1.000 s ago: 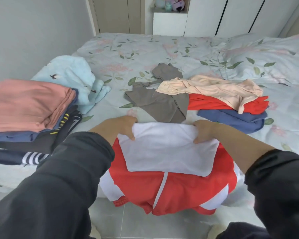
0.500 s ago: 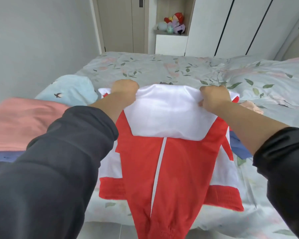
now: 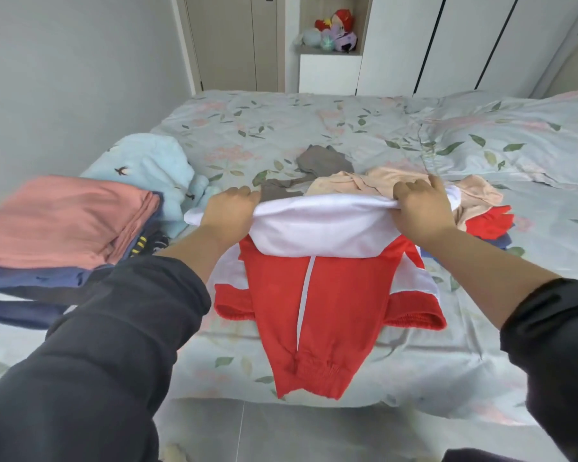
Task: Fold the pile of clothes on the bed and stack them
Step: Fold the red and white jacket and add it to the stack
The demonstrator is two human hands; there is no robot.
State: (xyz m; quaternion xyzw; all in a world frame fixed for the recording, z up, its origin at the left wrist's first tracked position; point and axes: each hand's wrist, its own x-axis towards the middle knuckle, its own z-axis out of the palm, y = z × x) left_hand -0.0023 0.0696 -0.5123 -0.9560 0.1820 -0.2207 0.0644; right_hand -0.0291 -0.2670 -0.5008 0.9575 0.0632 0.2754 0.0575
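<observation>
Red-and-white jacket [image 3: 331, 295] hangs at frame centre over the bed [image 3: 314, 121] edge, my left hand [image 3: 229, 211] and right hand [image 3: 421, 211] each clenched on its white upper edge. A folded stack [image 3: 64, 225] sits at left; several unfolded garments [image 3: 397, 181] wait behind, so I judge the job partway done.
</observation>
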